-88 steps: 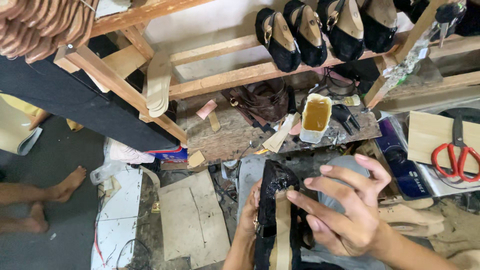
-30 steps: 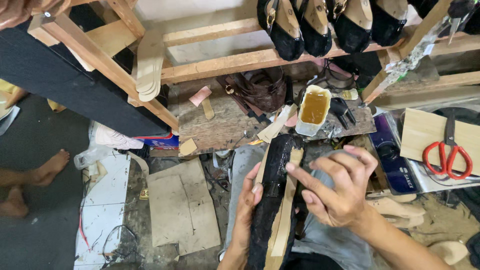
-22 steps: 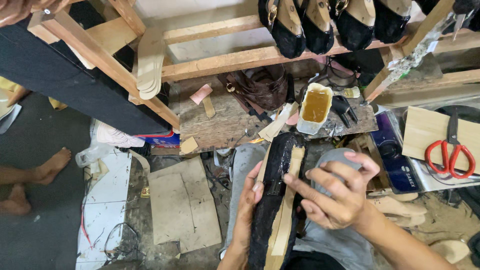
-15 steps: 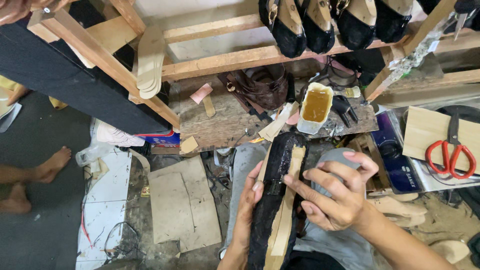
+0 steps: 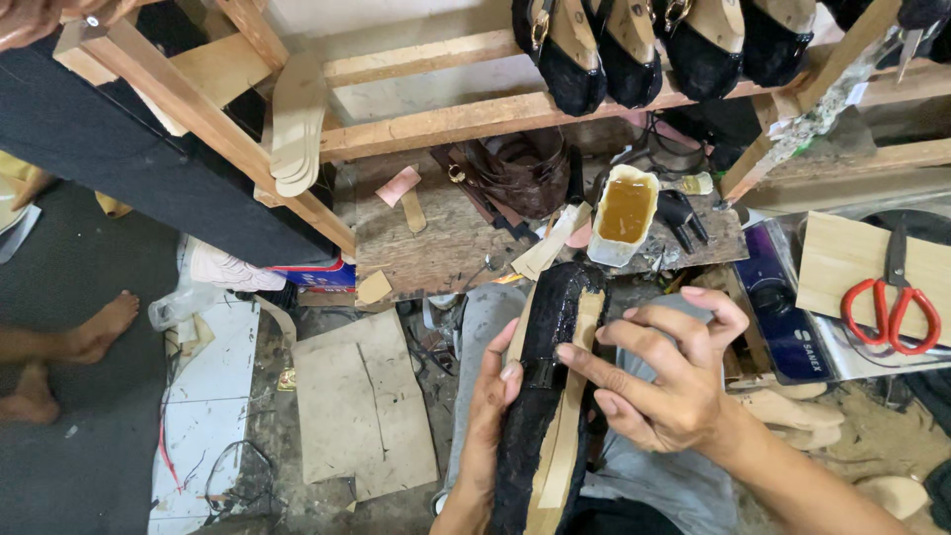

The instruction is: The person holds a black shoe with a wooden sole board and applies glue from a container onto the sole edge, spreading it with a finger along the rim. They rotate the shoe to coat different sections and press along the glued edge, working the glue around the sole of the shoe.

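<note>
Black shoe (image 5: 543, 396) w/ tan insole, upright over lap, below glue tub (image 5: 624, 211), L hand (image 5: 492, 416) grip closed round shoe's left side, R hand (image 5: 662, 381) fingers spread, pressing insole, scissors (image 5: 895, 302) far right of shoe.

Bare forearms, no sleeves; grey trousers (image 5: 654, 485) over lap; short nails on fingers (image 5: 580, 359).

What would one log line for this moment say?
left hand: steadies black lace shoe | right hand: fingertips press its tan insole strip | glue tub: on bench behind
</note>
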`<state>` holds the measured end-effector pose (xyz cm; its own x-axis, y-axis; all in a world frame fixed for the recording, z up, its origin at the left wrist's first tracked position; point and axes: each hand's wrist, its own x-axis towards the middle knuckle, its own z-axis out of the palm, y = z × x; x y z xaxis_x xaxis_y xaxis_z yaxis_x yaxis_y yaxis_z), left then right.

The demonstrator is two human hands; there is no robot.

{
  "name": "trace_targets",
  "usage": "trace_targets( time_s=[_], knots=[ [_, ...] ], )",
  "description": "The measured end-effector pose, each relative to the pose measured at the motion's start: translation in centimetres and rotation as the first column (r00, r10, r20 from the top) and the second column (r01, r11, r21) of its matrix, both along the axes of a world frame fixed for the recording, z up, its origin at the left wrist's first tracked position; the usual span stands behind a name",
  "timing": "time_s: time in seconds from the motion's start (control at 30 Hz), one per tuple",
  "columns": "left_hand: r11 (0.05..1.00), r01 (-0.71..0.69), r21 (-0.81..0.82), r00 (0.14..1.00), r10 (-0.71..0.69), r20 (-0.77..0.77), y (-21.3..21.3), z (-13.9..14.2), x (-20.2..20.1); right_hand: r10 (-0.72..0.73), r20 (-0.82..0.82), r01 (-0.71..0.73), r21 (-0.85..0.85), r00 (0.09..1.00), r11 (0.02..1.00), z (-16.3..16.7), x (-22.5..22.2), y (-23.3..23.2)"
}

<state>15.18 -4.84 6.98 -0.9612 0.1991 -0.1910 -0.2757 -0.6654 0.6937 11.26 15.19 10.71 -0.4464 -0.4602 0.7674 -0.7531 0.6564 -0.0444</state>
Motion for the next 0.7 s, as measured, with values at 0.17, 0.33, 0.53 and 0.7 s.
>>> trace_targets(
  time_s=[0.17,0.33,0.53,0.7],
  knots=[
    [0.999,0.011,0.033,1.0,-0.01,-0.021,-0.03,-0.12,0.08,-0.019,-0.031,0.02,0.036,0.999,0.999,0.04,-0.07,0.11],
    [0.996,0.023,0.086,0.999,-0.021,-0.032,-0.01,0.02,0.14,0.005,-0.005,-0.005,0.025,1.0,1.0,0.27,-0.36,0.2],
    [0.994,0.035,0.102,0.997,-0.041,0.065,0.01,-0.03,0.27,-0.012,0.071,0.015,-0.032,0.997,0.999,0.78,-0.6,0.06],
    [0.998,0.025,0.05,0.999,-0.023,-0.047,-0.18,-0.43,0.05,0.095,0.115,-0.086,-0.082,0.989,0.993,0.71,0.0,-0.31]
  ],
)
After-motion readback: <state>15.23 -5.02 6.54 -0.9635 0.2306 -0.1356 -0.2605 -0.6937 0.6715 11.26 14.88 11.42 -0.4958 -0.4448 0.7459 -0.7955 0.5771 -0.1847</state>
